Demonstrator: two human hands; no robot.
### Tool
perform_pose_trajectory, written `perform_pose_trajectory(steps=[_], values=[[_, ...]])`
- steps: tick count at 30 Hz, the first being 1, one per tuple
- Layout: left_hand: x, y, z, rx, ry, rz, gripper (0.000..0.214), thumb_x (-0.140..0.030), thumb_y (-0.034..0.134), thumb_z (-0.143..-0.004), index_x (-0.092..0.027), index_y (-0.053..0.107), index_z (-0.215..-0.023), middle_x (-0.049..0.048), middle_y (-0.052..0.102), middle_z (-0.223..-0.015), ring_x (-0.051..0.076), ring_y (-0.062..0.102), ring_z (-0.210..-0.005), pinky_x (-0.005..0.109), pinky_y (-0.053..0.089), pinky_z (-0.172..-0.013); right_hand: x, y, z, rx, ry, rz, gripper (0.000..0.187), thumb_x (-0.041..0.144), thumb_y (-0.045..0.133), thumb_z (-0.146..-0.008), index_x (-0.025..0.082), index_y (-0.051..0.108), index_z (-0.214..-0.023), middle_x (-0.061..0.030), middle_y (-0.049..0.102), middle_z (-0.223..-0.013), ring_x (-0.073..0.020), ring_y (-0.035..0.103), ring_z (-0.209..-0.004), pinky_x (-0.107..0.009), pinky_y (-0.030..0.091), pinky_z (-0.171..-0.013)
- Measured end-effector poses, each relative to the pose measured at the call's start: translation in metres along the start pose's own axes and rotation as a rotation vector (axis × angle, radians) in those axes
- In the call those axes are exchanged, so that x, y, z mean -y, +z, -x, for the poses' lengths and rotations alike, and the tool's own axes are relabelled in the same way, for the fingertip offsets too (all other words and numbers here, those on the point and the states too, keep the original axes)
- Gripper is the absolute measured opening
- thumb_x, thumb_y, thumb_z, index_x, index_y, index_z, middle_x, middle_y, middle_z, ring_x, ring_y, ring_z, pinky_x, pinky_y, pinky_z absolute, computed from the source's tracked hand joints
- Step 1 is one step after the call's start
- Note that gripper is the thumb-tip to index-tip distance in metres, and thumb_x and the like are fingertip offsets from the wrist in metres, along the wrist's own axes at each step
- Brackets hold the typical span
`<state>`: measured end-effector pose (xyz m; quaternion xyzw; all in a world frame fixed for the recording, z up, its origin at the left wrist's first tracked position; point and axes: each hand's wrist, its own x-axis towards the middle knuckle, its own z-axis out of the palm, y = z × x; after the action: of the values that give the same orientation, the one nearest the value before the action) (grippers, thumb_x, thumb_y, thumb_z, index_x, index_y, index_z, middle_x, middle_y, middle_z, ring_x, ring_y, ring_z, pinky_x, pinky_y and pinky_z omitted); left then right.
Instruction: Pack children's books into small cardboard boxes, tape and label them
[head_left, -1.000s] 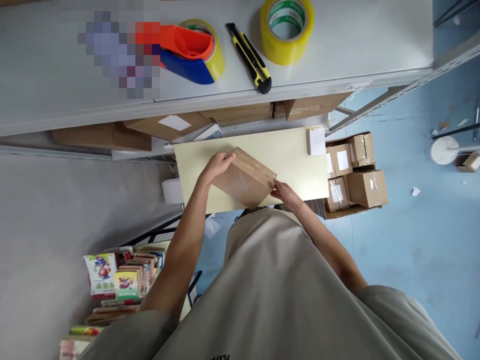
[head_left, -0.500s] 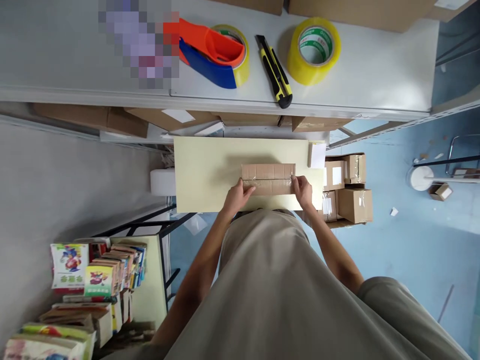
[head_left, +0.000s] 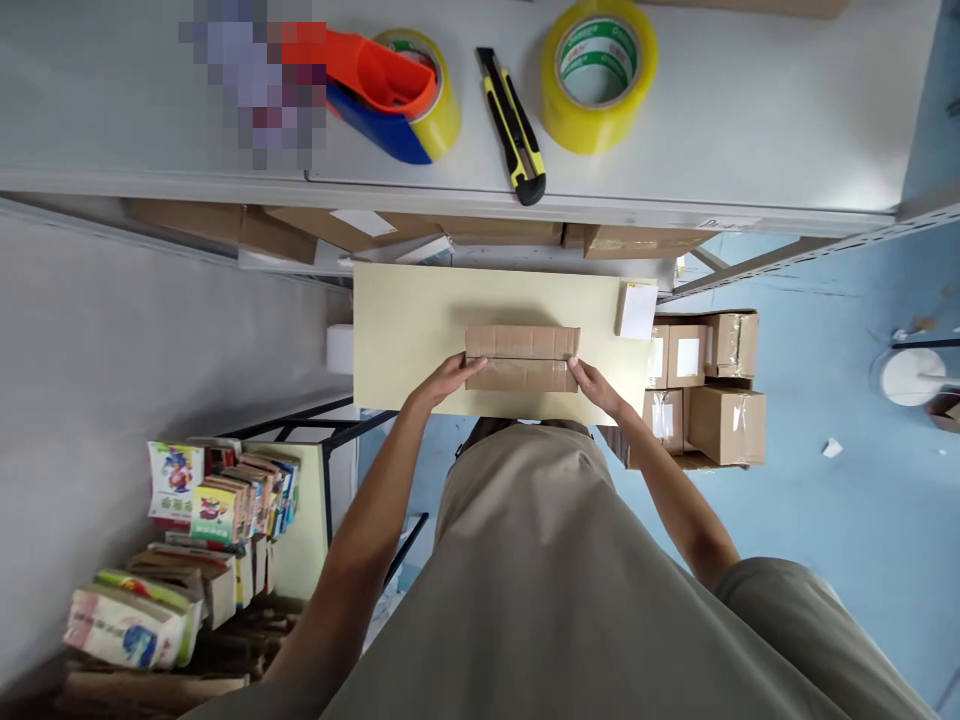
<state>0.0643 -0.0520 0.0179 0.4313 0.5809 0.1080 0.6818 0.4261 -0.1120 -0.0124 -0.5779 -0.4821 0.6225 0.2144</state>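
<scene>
Past the cardboard box (head_left: pixel 523 343), a shelf (head_left: pixel 750 110) bears a cutter (head_left: pixel 513 128) and tape (head_left: pixel 595 128).

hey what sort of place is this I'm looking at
Probably a packing area or stockroom: a tape dispenser and utility knife lie on the grey shelf, cardboard boxes with white labels sit beside the pale table, and the left hand and right hand hold a taped box.

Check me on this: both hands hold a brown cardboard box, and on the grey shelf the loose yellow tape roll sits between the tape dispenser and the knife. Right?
Not quite: the head view shows the knife between the tape dispenser and the loose yellow tape roll. The left hand and right hand do hold the brown cardboard box.
</scene>
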Motion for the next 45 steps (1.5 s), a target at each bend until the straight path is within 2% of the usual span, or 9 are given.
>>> perform_pose_trajectory(steps=[5, 11, 18, 23, 27, 30, 38, 42, 45], values=[[0.004, 0.011, 0.006, -0.045, 0.071, -0.048, 0.1, -0.087, 0.09, -0.077, -0.014, 0.075, -0.144, 0.0189, 0.081, -0.148, 0.042, 0.071, -0.145, 0.057, 0.057, -0.127, -0.013, -0.022, 0.013, 0.075, -0.099, -0.041, 0.081, 0.083, 0.069, -0.101, 0.025, 0.069, -0.157, -0.0138, 0.08, -0.147, -0.0367, 0.068, -0.147, -0.054, 0.058, -0.123], [0.009, 0.037, -0.022, -0.291, 0.136, -0.269, 0.089, -0.064, 0.102, -0.074, -0.015, 0.072, -0.142, 0.0204, 0.081, -0.148, 0.037, 0.078, -0.135, 0.052, 0.062, -0.121, -0.036, -0.053, -0.01, -0.054, -0.228, 0.193, 0.109, 0.053, 0.087, -0.097, 0.025, 0.034, -0.188, -0.0149, 0.035, -0.193, -0.0354, 0.038, -0.179, -0.055, 0.04, -0.143], [0.032, 0.083, -0.049, -0.444, -0.07, -0.398, 0.074, -0.028, 0.094, -0.088, -0.018, 0.066, -0.156, 0.0168, 0.086, -0.138, 0.037, 0.086, -0.123, 0.046, 0.069, -0.107, -0.062, -0.05, -0.026, -0.002, -0.078, 0.557, 0.111, 0.027, 0.072, -0.1, 0.021, 0.01, -0.192, -0.0153, 0.024, -0.196, -0.0433, 0.064, -0.159, -0.06, 0.066, -0.12], [0.037, 0.062, -0.045, -0.408, -0.099, -0.54, 0.093, -0.003, 0.073, -0.088, -0.016, 0.048, -0.177, 0.0201, 0.077, -0.156, 0.035, 0.081, -0.134, 0.05, 0.066, -0.115, -0.059, -0.061, -0.023, 0.043, -0.107, 0.768, 0.092, 0.005, 0.051, -0.099, 0.008, 0.026, -0.188, -0.0192, 0.039, -0.19, -0.0368, 0.051, -0.171, -0.056, 0.05, -0.138], [0.019, 0.03, -0.046, -0.567, 0.075, -0.59, 0.094, -0.002, 0.059, -0.093, -0.019, 0.039, -0.183, 0.0181, 0.065, -0.172, 0.03, 0.073, -0.148, 0.051, 0.063, -0.122, -0.051, -0.106, -0.041, -0.091, -0.134, 0.848, 0.076, 0.009, 0.047, -0.107, 0.007, 0.041, -0.183, -0.0191, 0.045, -0.188, -0.033, 0.041, -0.177, -0.056, 0.039, -0.146], [-0.01, 0.03, -0.054, -0.596, 0.202, -0.665, 0.078, -0.012, 0.061, -0.1, -0.019, 0.049, -0.177, 0.0178, 0.065, -0.172, 0.032, 0.069, -0.154, 0.054, 0.061, -0.127, -0.047, -0.144, -0.074, -0.162, -0.069, 0.891, 0.079, 0.018, 0.06, -0.108, 0.006, 0.039, -0.183, -0.0219, 0.037, -0.191, -0.037, 0.034, -0.18, -0.061, 0.035, -0.146], [-0.074, 0.116, -0.086, -0.384, 0.423, -0.728, 0.063, -0.021, 0.062, -0.104, -0.017, 0.061, -0.167, 0.0164, 0.062, -0.175, 0.035, 0.054, -0.167, 0.057, 0.038, -0.146, -0.056, -0.19, -0.162, -0.103, 0.012, 0.82, 0.106, 0.034, 0.096, -0.092, 0.007, 0.043, -0.179, -0.0291, 0.031, -0.192, -0.0454, 0.028, -0.181, -0.069, 0.028, -0.146], [-0.073, 0.145, -0.086, -0.302, 0.44, -0.678, 0.064, -0.023, 0.06, -0.106, -0.02, 0.058, -0.169, 0.0148, 0.058, -0.179, 0.035, 0.049, -0.171, 0.058, 0.037, -0.146, -0.062, -0.19, -0.164, -0.089, -0.077, 0.799, 0.096, 0.044, 0.093, -0.095, 0.007, 0.051, -0.173, -0.0325, 0.038, -0.187, -0.0467, 0.037, -0.176, -0.072, 0.028, -0.144], [-0.067, 0.155, -0.078, -0.283, 0.437, -0.684, 0.062, -0.023, 0.058, -0.107, -0.018, 0.058, -0.169, 0.0164, 0.057, -0.18, 0.035, 0.048, -0.171, 0.059, 0.035, -0.147, -0.055, -0.184, -0.148, -0.113, -0.097, 0.838, 0.083, 0.033, 0.084, -0.101, 0.006, 0.05, -0.173, -0.0311, 0.04, -0.187, -0.0454, 0.04, -0.174, -0.069, 0.031, -0.142]])
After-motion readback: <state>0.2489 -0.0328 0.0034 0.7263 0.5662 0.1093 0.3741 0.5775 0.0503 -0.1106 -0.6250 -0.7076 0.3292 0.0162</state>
